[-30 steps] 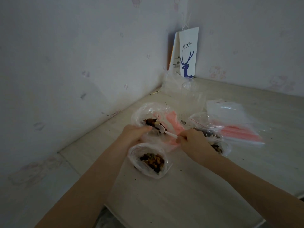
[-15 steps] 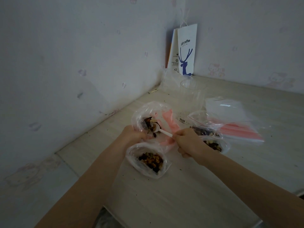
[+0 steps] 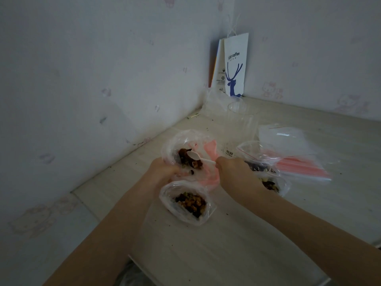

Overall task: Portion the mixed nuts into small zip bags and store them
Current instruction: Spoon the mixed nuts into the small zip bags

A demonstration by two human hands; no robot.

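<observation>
White paper bag, blue deer print, upright in corner; clear cup nearby on table.

Table lies open along the near edge; filled bags, a clear cup and paper bag block the far corner.
</observation>
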